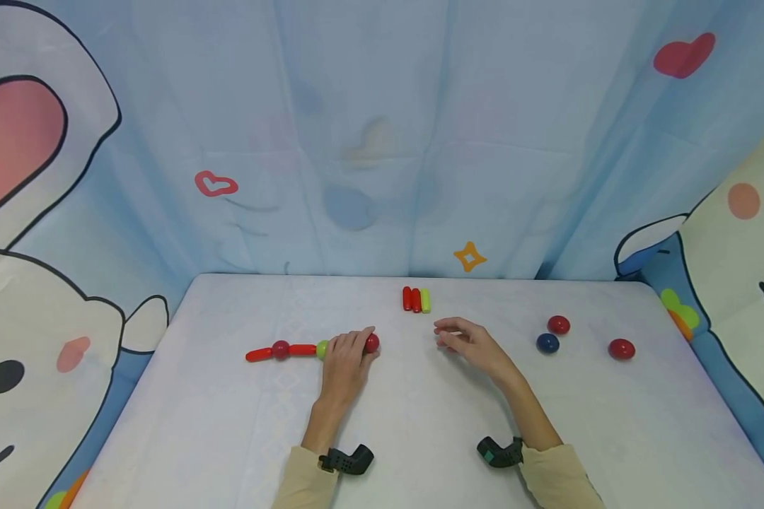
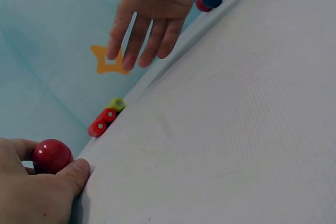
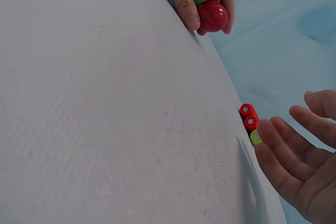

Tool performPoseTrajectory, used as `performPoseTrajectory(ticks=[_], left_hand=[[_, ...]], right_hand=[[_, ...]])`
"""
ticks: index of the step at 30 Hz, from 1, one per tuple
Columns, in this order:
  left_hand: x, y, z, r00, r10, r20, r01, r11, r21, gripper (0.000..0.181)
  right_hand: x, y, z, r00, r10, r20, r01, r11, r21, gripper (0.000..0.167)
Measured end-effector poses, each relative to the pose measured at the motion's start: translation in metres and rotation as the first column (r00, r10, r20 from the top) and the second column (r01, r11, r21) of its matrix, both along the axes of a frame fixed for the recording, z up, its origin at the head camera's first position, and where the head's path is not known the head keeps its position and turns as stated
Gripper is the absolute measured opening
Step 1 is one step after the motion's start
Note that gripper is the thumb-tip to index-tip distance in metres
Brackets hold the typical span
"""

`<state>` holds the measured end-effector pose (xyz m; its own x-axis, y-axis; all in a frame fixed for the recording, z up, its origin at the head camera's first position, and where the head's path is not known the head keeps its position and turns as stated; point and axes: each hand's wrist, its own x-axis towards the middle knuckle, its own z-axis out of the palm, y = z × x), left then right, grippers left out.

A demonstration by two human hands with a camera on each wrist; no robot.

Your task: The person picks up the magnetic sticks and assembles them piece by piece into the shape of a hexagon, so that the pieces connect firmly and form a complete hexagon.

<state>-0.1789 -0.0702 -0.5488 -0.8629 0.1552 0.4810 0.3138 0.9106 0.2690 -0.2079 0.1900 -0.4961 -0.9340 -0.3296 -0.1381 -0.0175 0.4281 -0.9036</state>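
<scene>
The left grip (image 1: 346,364) was curled over the right part of a chain of rods and balls (image 1: 281,350), its thumb and fingers pinching it from either side just by the red end ball (image 1: 372,343). Out from that grip toward the left, the chain ran along the bench (image 1: 420,424): a green ball (image 1: 321,350) right beside the fingers, then a red rod, a red ball and another red rod at the far tip. In the right wrist view a bit of green showed between the fingers behind the end ball; the rest of that stretch was hidden.

The right grip (image 1: 474,344) hung above the bench, well apart from the left one, its fingers relaxed and slightly bent. Beyond the two grips, in the space between them, two red rods (image 1: 411,299) and a yellow-green rod (image 1: 426,300) lay side by side. To the right of the right grip sat a blue ball (image 1: 547,343), a red ball (image 1: 558,325) just behind it, and another red ball (image 1: 621,349) farther off to the right.
</scene>
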Motion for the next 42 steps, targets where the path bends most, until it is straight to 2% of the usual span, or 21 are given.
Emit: performPoseTrajectory(ticks=[1,10,18,21,24,27,32,34,38,42], left_hand=[[0.000,0.000,0.000,1.000,0.000,0.003,0.000,1.000,0.001,0.047],[-0.002,-0.001,-0.002,1.000,-0.004,-0.002,0.004,1.000,0.016,0.048],[0.003,0.000,-0.005,0.999,0.030,0.031,-0.031,0.999,0.029,0.050],[0.005,0.000,-0.005,0.999,0.033,0.033,-0.034,0.999,0.029,0.047],[0.004,0.000,-0.005,0.999,0.036,0.040,-0.037,0.999,0.020,0.047],[0.003,0.001,-0.004,0.997,0.032,0.064,-0.032,0.999,0.001,0.048],[0.001,0.004,-0.003,0.995,0.013,0.095,-0.010,1.000,-0.029,0.051],[0.001,0.005,-0.003,0.996,0.014,0.092,-0.010,0.999,-0.047,0.052],[0.000,0.006,-0.004,0.998,0.025,0.063,-0.020,0.997,-0.078,0.056],[-0.002,0.004,-0.004,0.999,0.025,0.038,-0.022,0.997,-0.079,0.058]], right_hand=[[-0.002,0.001,-0.004,1.000,0.000,-0.001,0.000,1.000,0.000,0.043],[-0.004,0.001,-0.009,1.000,-0.015,-0.012,0.015,1.000,0.020,0.041],[-0.009,-0.009,-0.018,0.997,-0.030,-0.075,0.041,0.986,0.159,0.038],[-0.013,-0.015,-0.018,0.995,-0.056,-0.085,0.070,0.982,0.173,0.039],[-0.021,-0.024,-0.018,0.989,-0.074,-0.130,0.100,0.975,0.199,0.041],[-0.030,-0.032,-0.017,0.976,-0.101,-0.191,0.145,0.961,0.235,0.042],[-0.042,-0.040,-0.019,0.949,-0.079,-0.304,0.182,0.927,0.328,0.042],[-0.044,-0.041,-0.020,0.949,-0.056,-0.309,0.180,0.903,0.390,0.042],[-0.044,-0.045,-0.019,0.967,-0.034,-0.252,0.155,0.864,0.479,0.041],[-0.043,-0.048,-0.015,0.968,-0.057,-0.243,0.175,0.851,0.496,0.044]])
